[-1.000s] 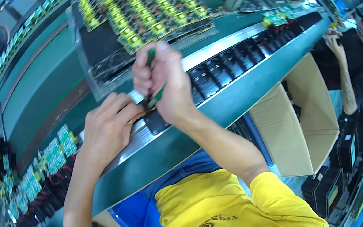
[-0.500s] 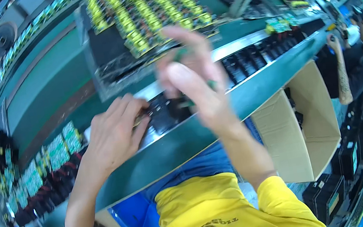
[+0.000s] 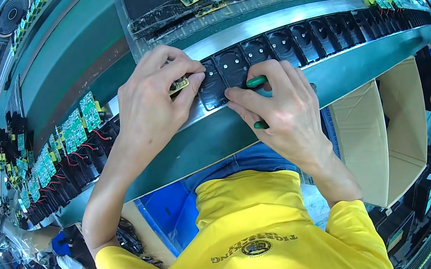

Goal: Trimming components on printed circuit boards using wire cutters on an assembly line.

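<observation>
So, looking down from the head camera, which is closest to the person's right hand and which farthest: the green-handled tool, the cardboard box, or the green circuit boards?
1. Green-handled tool: held in the right hand.
2. Cardboard box: to the right, below the conveyor edge.
3. Green circuit boards: far left, beyond the left hand.
</observation>
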`<state>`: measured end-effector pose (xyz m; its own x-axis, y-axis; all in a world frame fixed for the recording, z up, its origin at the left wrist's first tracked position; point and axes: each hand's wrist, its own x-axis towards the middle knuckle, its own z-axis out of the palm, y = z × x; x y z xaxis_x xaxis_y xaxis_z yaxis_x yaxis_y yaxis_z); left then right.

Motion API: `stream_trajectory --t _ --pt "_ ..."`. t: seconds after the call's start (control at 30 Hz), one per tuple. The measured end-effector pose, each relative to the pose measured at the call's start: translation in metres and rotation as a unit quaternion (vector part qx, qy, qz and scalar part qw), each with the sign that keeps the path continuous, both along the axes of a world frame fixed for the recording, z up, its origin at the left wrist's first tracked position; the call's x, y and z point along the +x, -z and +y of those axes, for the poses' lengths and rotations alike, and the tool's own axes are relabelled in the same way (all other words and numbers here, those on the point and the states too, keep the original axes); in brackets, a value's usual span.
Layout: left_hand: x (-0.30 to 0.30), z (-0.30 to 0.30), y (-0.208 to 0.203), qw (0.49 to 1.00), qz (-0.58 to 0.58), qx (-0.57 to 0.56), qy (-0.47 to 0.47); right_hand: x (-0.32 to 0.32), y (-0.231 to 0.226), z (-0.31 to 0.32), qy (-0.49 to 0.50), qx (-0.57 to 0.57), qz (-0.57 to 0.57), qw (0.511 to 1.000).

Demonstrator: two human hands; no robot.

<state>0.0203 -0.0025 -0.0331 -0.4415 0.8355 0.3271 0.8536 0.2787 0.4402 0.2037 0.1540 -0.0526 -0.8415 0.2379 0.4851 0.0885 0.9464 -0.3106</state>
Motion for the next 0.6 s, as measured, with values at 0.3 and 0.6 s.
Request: stream_trajectory --t 0.3,0.6 --pt "0.001 0.003 -0.001 0.998 0.051 -0.026 -0.006 0.001 0.002 -0.001 -0.003 -0.016 0.003 1.0" --pt "-0.001 0.006 -0.01 0.999 -0.022 -0.041 -0.003 0.001 0.001 -0.001 -0.004 -0.029 0.002 1.0"
